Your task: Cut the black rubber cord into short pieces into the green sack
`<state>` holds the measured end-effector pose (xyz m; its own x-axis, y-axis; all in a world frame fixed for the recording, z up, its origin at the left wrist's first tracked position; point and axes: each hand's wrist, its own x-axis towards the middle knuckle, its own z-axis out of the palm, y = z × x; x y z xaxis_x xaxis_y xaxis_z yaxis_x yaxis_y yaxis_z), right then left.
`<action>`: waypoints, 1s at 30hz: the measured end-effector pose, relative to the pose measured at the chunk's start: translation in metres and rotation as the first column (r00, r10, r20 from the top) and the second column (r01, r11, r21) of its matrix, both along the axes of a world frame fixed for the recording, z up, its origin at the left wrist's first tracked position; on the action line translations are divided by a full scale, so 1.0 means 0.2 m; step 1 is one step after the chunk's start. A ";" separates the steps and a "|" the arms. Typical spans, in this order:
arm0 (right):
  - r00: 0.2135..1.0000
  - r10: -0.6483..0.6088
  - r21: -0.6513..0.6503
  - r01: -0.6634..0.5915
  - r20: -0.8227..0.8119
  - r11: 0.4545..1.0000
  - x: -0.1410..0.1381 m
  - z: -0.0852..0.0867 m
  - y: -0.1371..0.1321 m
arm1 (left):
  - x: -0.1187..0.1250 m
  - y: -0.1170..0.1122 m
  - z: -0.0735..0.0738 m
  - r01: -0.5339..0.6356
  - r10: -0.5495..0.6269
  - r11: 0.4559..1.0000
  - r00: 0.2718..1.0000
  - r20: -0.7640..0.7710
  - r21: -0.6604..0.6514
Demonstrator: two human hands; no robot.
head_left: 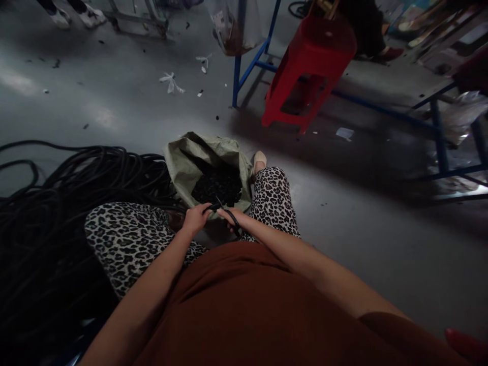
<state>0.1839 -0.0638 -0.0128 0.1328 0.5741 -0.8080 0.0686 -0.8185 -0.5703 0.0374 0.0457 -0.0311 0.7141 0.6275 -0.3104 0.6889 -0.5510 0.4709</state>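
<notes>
My left hand [195,218] and my right hand [233,216] meet between my knees, both closed on a black cable [213,207] that bends between them. Just beyond the hands stands an open green woven sack [183,162] filled with small black pieces [217,185]. A large tangle of black cable [57,203] lies on the floor to my left. I sit in leopard-print trousers and a rust-brown top.
A red plastic stool [310,66] stands ahead on the grey floor beside blue metal table frames [238,71]. Scraps of white plastic [171,82] litter the floor. Another person's feet [76,15] show at the top left.
</notes>
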 end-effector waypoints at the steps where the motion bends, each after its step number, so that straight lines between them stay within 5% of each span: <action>1: 1.000 -0.001 0.006 0.001 0.005 1.000 0.00 0.00 0.00 | 0.00 0.00 0.00 -0.014 0.014 1.000 1.000 0.001 -0.005; 15: 0.984 0.000 0.033 -0.006 0.180 0.999 0.01 0.00 0.01 | -0.03 0.03 -0.03 -0.016 0.020 0.998 0.998 -0.066 0.053; 30: 0.981 0.063 0.000 -0.064 0.181 0.998 0.01 0.02 0.00 | -0.03 0.04 -0.03 -0.038 0.038 0.999 0.991 -0.130 0.008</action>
